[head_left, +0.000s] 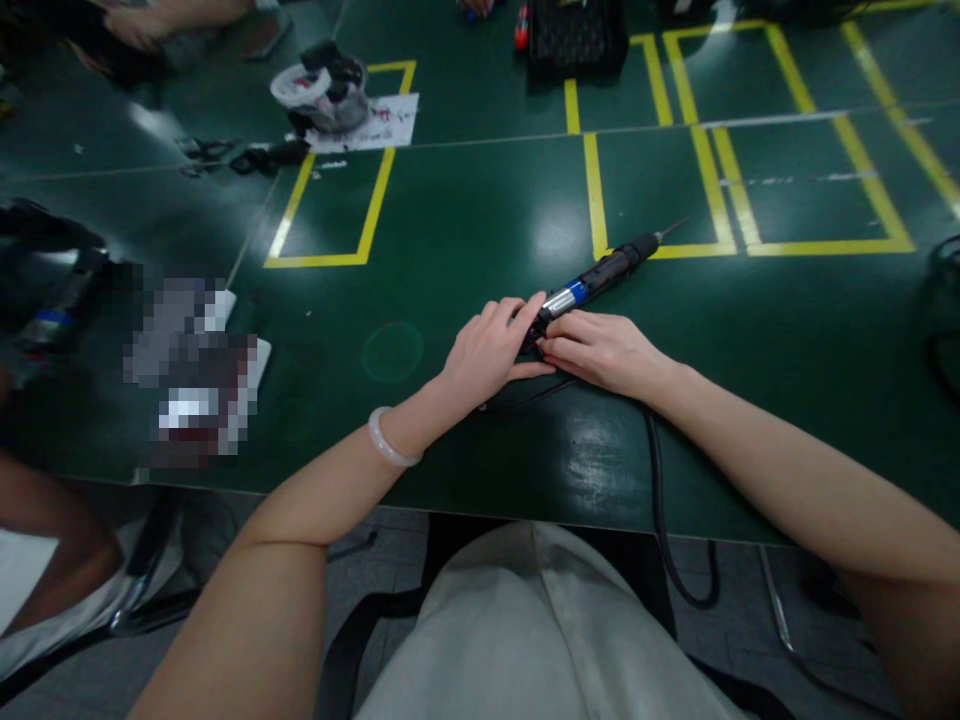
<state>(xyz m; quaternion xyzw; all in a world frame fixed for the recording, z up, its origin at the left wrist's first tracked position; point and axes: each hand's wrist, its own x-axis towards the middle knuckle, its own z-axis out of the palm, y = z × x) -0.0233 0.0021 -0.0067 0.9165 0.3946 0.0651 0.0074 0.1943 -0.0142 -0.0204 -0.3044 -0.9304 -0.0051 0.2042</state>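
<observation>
An electric screwdriver (592, 282) lies slantwise on the green table, its thin bit pointing to the far right. Its body is black, with a silver and blue band. My left hand (495, 345) curls over its rear end, thumb and fingers closed round it. At that same end my right hand (592, 350) is closed, its fingertips pinching the rear part where the cord joins. The fingers partly hide what lies between them. A black cord (655, 470) runs from under my right wrist over the table's front edge.
Yellow tape (319, 261) marks boxes on the green table (450, 220). At the back stand a clear tub (319, 95) on a paper sheet and a black tray (577, 40). Another screwdriver (56, 315) lies at the left, near a blurred-out patch. Other people's arms show at the left edges.
</observation>
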